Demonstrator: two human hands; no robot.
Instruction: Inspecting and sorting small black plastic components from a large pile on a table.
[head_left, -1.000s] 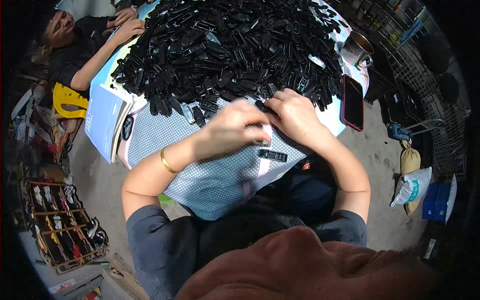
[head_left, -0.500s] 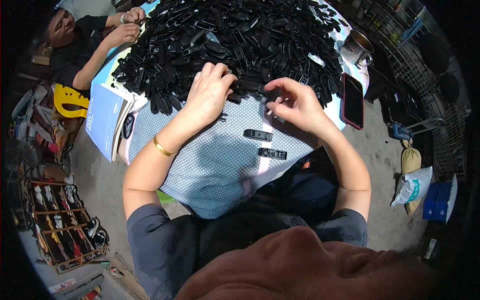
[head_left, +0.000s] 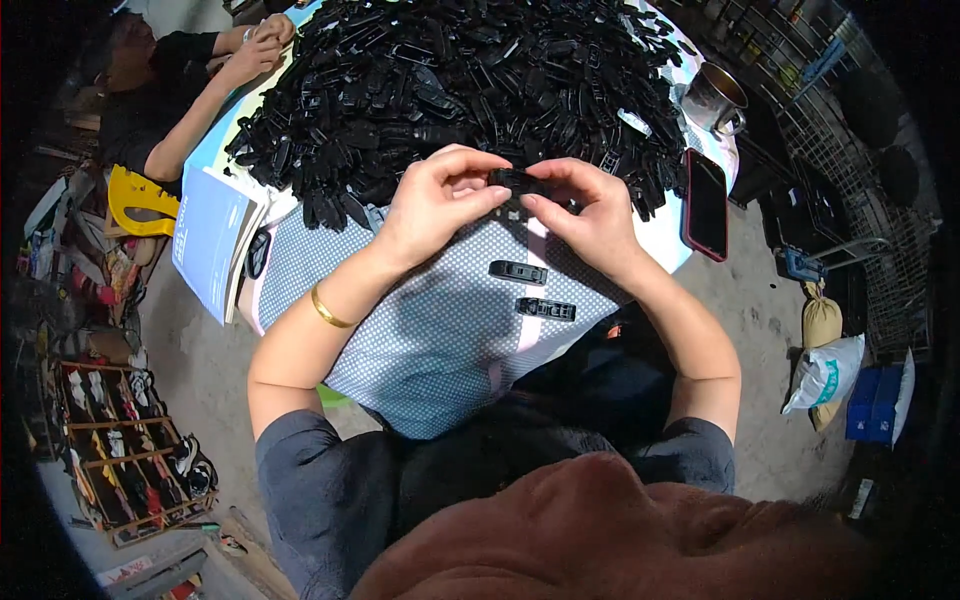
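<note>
Between my two hands is a small, long black plastic part [head_left: 514, 182], pinched at its ends just in front of the pile. My left hand [head_left: 432, 205], with a gold bangle on its wrist, grips one end between thumb and forefinger. Thumb and fingers of my right hand [head_left: 592, 208] close on the other end. The fingers cover much of the part, so its exact kind is unclear. Below the hands, one black plastic part [head_left: 518, 272] and a second, ribbed black part [head_left: 546, 309] lie on the patterned cloth [head_left: 420, 345].
A big pile of black plastic parts [head_left: 450, 85] covers the far table. A phone [head_left: 706, 205] and metal mug [head_left: 714, 97] sit right; booklets [head_left: 212, 240] and a yellow plastic piece [head_left: 143, 203] are left. Another person's hands [head_left: 262, 50] are at the far left edge.
My hands have come together over the cloth, and both now pinch one black part. The left hand has turned and moved back from the pile. The two parts on the cloth stay put.
</note>
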